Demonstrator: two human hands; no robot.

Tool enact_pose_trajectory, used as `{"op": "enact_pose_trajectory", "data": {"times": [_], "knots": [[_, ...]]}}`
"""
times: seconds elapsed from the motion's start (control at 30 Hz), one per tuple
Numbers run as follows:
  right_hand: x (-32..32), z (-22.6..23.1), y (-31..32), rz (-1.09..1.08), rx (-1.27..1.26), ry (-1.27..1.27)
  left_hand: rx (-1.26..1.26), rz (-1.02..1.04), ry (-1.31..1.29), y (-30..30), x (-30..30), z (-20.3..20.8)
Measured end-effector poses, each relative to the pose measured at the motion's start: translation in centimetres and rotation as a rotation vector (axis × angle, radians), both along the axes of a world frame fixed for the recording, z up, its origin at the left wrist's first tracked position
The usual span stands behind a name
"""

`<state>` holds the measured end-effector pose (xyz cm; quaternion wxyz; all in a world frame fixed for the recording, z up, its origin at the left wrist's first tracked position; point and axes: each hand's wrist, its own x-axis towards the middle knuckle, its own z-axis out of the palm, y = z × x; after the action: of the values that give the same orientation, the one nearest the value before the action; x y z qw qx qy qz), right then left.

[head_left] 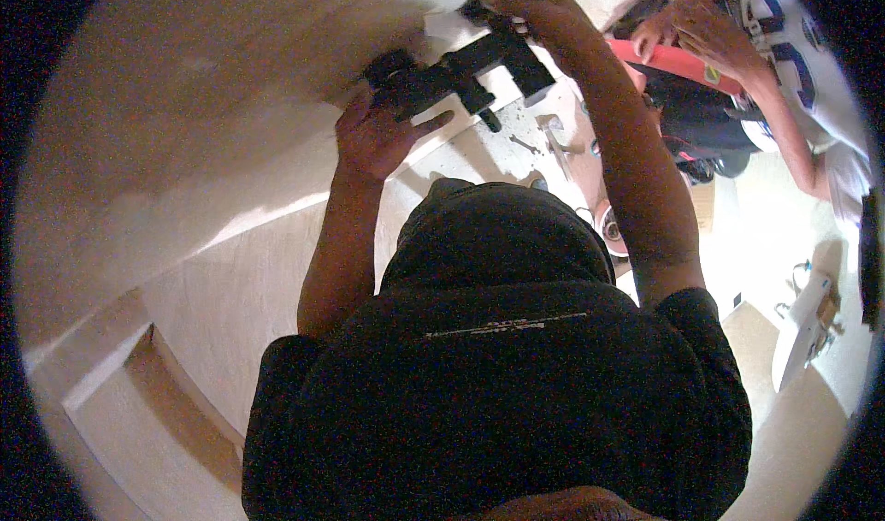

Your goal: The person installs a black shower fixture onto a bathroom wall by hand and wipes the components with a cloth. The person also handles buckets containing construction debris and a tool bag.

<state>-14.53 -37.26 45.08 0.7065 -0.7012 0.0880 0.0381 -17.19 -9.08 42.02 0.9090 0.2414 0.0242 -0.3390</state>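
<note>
Against the pale wall, a black fixture (475,61) with a crossbar, blocky sections and short stubs spans the space between my hands. Its exact kind I cannot make out. My left hand (373,141) grips its left end, the thumb stretched out along the lower side; the other fingers blend into the dark shape. At the upper right end, my right hand (546,16) is closed with its fingertips on the black piece. Both arms are raised, and my black shirt (516,373) covers the lower middle.
A wrench (525,143) lies on the littered floor beneath. To the right, a co-worker's hands (705,41) are near a long red object (678,63). A white curved object (800,337) lies at the far right. The lower left has a rectangular recess (175,392).
</note>
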Motion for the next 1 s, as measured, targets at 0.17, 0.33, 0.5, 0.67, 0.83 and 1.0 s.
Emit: {"op": "enact_pose_trajectory", "data": {"times": [0.17,0.33,0.5,0.67,0.83,1.0], "knots": [[-0.8,1.4,0.6,-0.001,0.037,0.006,-0.042,0.039,0.031,-0.1,0.5,-0.5],[0.8,-0.6,-0.9,0.009,-0.019,0.022,-0.044,0.066,-0.040,-0.5,0.6,-1.4],[0.8,-0.3,-1.6,-0.001,-0.221,0.100,-0.140,0.087,0.043,-1.1,0.4,-1.9],[0.5,1.4,-0.6,0.101,-0.680,0.116,0.222,0.141,-0.224,0.9,0.9,-5.9],[-0.9,1.3,-1.1,0.093,-0.676,-0.198,0.553,0.316,-0.695,0.2,-0.4,-2.8],[-3.8,3.9,3.5,-0.379,-0.960,-0.389,1.067,0.389,-0.813,1.7,-0.3,-2.6]]}}
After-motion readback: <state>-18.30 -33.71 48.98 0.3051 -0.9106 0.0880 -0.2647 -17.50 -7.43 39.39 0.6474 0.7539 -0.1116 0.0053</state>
